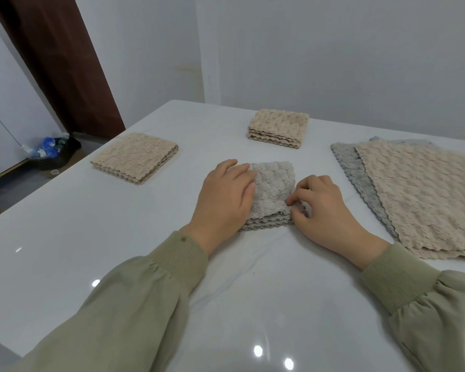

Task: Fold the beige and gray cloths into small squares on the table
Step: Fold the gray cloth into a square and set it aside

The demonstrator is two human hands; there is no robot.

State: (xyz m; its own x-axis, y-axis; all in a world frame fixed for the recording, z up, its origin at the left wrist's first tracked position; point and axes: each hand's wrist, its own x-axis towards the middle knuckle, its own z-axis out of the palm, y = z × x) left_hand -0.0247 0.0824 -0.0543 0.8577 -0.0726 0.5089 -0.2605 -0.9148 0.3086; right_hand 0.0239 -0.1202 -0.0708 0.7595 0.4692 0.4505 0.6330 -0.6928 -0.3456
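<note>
Pale grey walls (pixel 333 49), dark brown door (pixel 59 63), glossy white table (pixel 65 237)

The table (pixel 65 237) is glossy white, with small bright spots of reflected light. The folded cloth (pixel 273 194) in the middle is pale gray with a bumpy, bubble-like weave and wavy edges. Two folded cloths, one at the left (pixel 134 157) and one further back (pixel 278 127), are beige with the same bumpy pattern. At the right, a flat beige cloth (pixel 424 194) lies on a gray one (pixel 352 167). Both sleeves (pixel 134 304) are olive green with ribbed cuffs. The wall (pixel 333 49) is white, the door (pixel 59 57) dark reddish brown.
</note>
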